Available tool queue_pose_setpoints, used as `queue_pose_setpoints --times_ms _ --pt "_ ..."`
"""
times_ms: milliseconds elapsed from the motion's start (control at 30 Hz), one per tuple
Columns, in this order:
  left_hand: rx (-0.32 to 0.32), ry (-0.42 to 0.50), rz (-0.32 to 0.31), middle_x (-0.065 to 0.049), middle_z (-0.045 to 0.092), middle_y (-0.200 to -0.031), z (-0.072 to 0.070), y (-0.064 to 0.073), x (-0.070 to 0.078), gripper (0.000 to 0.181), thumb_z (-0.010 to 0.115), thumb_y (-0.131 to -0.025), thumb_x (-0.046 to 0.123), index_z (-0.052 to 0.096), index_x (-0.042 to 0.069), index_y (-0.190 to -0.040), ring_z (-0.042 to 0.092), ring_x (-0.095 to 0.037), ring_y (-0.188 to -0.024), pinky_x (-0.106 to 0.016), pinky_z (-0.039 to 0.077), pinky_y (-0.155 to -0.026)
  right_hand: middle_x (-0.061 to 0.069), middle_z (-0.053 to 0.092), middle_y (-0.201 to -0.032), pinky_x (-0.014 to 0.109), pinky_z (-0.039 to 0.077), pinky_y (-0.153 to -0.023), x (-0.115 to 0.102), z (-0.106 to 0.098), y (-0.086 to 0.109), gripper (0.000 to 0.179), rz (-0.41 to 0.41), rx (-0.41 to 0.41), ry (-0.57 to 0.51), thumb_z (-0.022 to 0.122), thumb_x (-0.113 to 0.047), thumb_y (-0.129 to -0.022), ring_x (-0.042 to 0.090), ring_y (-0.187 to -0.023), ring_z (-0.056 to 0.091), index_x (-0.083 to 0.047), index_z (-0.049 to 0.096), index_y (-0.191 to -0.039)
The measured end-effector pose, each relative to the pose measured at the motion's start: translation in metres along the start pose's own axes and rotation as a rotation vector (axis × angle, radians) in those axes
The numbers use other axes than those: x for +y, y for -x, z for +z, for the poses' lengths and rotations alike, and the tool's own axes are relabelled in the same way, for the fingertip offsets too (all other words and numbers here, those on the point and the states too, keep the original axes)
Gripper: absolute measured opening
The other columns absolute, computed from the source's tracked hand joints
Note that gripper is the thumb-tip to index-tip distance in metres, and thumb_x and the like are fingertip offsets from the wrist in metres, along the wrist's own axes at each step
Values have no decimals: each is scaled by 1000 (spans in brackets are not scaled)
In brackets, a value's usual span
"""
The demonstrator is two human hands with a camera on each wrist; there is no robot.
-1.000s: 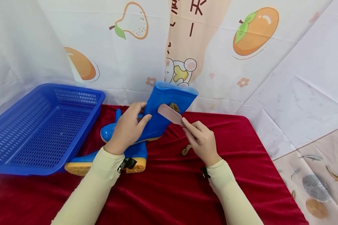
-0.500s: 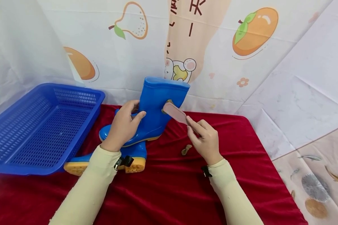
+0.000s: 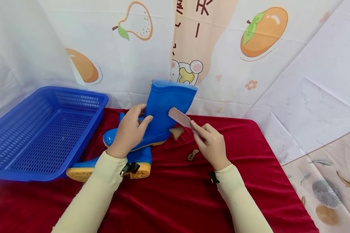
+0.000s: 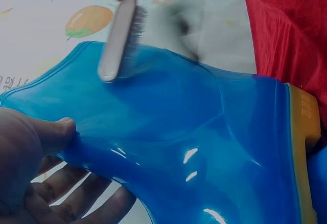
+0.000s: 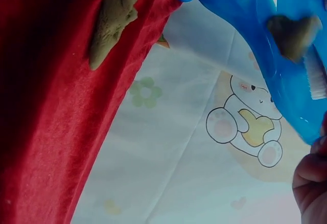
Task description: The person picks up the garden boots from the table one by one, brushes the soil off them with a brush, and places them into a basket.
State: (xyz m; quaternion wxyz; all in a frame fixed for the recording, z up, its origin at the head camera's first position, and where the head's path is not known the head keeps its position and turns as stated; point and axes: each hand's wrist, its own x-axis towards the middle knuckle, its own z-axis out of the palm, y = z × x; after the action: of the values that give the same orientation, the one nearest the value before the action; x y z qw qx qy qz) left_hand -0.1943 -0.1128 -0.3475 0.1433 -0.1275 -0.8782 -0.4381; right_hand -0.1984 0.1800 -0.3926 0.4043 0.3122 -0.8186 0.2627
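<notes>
A blue rain boot with a yellow sole stands tilted. My left hand grips its shaft, thumb on the near side and fingers behind, as the left wrist view shows. In my right hand is the handle of a pinkish brush; its bristles meet the upper shaft. A brown clay-like lump, blurred, is in mid-fall just below the brush beside the boot. Another blue boot lies on its side beneath, yellow sole toward me.
To the left stands a blue perforated plastic basket. A smaller brown lump lies on the red tablecloth, below the right hand. Behind the table hangs a white curtain printed with fruit.
The boot was tilted more upright and shifted slightly left. The brown lump, first stuck on the shaft by the brush, has come off and dropped downward. The right hand still holds the brush.
</notes>
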Motion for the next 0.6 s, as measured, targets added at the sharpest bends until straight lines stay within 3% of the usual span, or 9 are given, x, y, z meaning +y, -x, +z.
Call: queue_pose_setpoints --times_ms 167,333,467,600 --pt "4 9 1 -16 57 -140 0 -2 -5 49 59 -107 28 48 4 -148 59 -34 -126 -55 55 -100 2 60 -76 27 36 -48 1 -1 2 36 37 -49 6 73 -6 -93 10 -58 41 -15 75 -128" --pt "13 19 5 -16 57 -139 0 -2 -5 49 59 -107 28 48 4 -148 59 -33 -125 -54 55 -100 2 57 -72 26 35 -49 1 0 2 38 30 -26 1 73 -6 -92 9 -58 40 -15 75 -128" --pt "-2 9 23 -15 58 -139 2 0 -1 49 60 -106 27 49 4 -148 60 -32 -124 -53 55 -100 2 57 -73 24 33 -49 -1 1 1 36 -62 3 -54 71 -6 -94 9 -59 41 -12 74 -129" --pt "-32 -32 79 -12 61 -135 2 3 4 46 62 -106 26 52 5 -145 61 -29 -121 -51 56 -98 4 61 -81 25 39 -51 -4 1 0 33 -154 -32 -105 68 -12 -100 12 -65 47 -12 71 -133"
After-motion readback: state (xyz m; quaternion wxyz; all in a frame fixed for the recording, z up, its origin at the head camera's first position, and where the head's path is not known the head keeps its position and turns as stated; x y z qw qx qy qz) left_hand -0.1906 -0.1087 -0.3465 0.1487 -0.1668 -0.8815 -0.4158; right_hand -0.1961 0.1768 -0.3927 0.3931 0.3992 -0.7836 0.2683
